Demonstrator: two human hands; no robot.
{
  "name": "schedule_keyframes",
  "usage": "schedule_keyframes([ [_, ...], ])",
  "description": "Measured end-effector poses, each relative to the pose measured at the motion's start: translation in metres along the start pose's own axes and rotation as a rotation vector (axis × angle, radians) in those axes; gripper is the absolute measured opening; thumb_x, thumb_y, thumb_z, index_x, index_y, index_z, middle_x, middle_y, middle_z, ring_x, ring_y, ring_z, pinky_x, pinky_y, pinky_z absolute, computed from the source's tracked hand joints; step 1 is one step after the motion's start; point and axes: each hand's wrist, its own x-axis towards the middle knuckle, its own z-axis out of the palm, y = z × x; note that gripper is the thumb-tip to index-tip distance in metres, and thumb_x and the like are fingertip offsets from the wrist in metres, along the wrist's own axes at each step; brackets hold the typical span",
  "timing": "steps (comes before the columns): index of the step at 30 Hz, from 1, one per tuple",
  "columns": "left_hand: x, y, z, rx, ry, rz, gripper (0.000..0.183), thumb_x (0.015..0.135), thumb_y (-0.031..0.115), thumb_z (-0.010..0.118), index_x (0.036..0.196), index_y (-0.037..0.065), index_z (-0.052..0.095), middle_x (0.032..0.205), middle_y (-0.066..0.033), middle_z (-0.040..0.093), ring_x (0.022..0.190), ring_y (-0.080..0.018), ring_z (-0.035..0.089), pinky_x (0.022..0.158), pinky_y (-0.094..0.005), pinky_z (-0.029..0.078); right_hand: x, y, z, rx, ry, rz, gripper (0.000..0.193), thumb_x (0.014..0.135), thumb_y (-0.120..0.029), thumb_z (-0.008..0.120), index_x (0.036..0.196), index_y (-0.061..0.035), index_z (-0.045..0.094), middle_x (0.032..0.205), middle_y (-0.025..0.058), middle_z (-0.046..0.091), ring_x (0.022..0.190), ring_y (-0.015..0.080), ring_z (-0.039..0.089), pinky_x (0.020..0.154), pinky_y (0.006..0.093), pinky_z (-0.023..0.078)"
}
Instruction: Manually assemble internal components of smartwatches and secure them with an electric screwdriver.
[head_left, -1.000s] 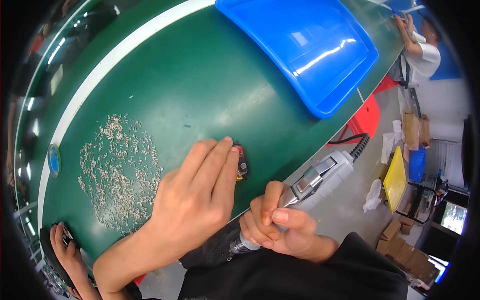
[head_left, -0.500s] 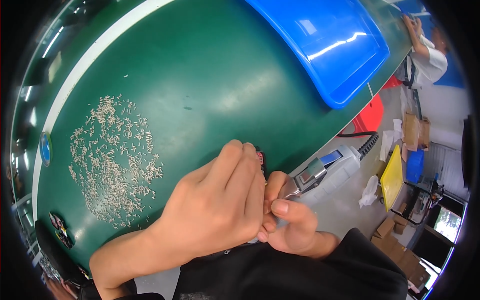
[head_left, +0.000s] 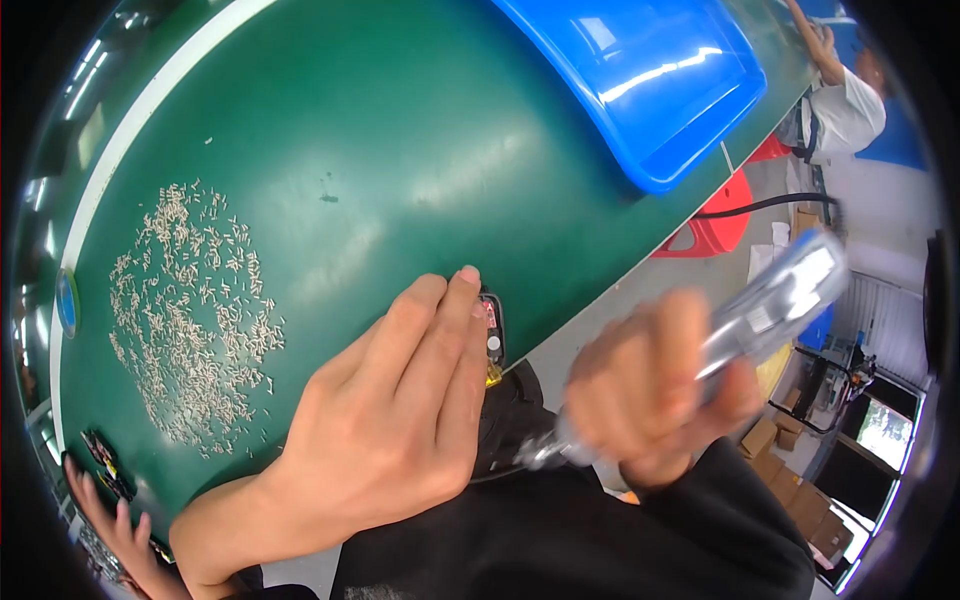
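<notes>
Grey power tool (head_left: 775,300) aslant, clamped in blurred right hand (head_left: 645,380), left hand (head_left: 390,395) palm-down at black device (head_left: 493,338), grip unclear.

Blurred right hand (head_left: 648,388), glare on tray (head_left: 660,110)

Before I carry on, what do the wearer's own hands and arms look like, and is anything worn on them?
The left hand is bare: no glove, ring or watch shows, and its forearm is uncovered. The right hand is also ungloved, though blur hides finer detail. A black fabric sleeve covers the right arm above the wrist.
</notes>
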Motion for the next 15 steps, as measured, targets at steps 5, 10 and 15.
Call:
schedule_keyframes([
  [5, -0.009, 0.007, 0.001, 0.098, -0.056, -0.014, 0.043, 0.062, -0.006, 0.063, 0.103, -0.018, 0.060, 0.116, -0.0281, 0.061, 0.098, -0.0381, 0.063, 0.073, -0.0395, 0.058, 0.035, -0.039, -0.008, -0.214, -0.159, -0.104, 0.030, 0.101, -0.036, 0.046, 0.093, -0.0076, 0.047, 0.060, 0.0017, 0.050, 0.049, 0.0123, 0.052, 0.055, 0.0276, 0.045],
  [10, -0.010, 0.008, 0.006, 0.177, -0.052, 0.037, 0.042, 0.063, -0.007, 0.063, 0.103, -0.019, 0.060, 0.116, -0.0297, 0.060, 0.101, -0.0391, 0.063, 0.077, -0.0406, 0.057, 0.055, -0.047, -0.015, -0.389, -0.193, -0.142, 0.033, 0.101, -0.040, 0.041, 0.095, -0.0080, 0.048, 0.059, 0.0010, 0.049, 0.050, 0.0125, 0.051, 0.058, 0.0294, 0.043],
  [15, -0.012, 0.005, 0.006, 0.158, -0.046, 0.027, 0.042, 0.062, -0.007, 0.063, 0.102, -0.019, 0.061, 0.115, -0.0298, 0.060, 0.101, -0.0390, 0.063, 0.077, -0.0404, 0.057, 0.067, -0.040, -0.029, -0.316, -0.294, -0.078, 0.038, 0.102, -0.042, 0.034, 0.095, -0.0080, 0.049, 0.062, 0.0005, 0.047, 0.052, 0.0121, 0.049, 0.059, 0.0290, 0.041],
])
